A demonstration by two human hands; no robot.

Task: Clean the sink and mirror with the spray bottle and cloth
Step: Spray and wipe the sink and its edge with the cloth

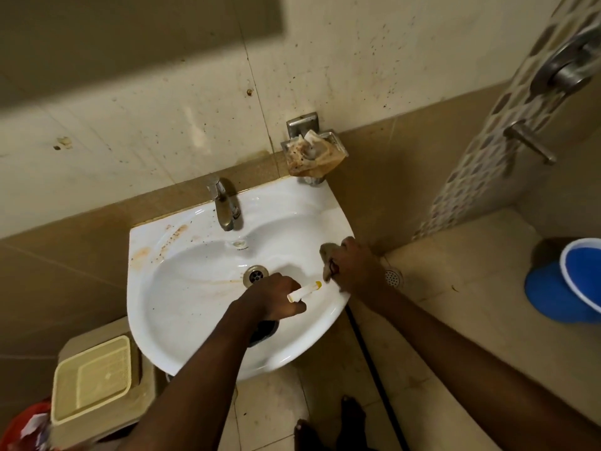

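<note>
A white wall-hung sink [182, 288] has brown stains on its left rim and a metal drain [256, 274] in the bowl. My left hand [276, 299] hovers over the bowl, shut on a spray bottle whose white nozzle with a yellow tip [305, 290] points right; the dark bottle body [265, 330] shows below my wrist. At the sink's right rim my right hand [354, 268] presses a bunched grey-brown cloth [328, 252] against the porcelain. The mirror is only a dim blurred edge at the top left.
A metal tap [224, 203] stands at the sink's back. A soap dish with crumpled wrappers [313, 154] hangs on the wall. A cream basket [92, 379] sits lower left, a blue bucket [572, 281] right, a floor drain [392, 277], a black hose [367, 353], and my feet [328, 424] below.
</note>
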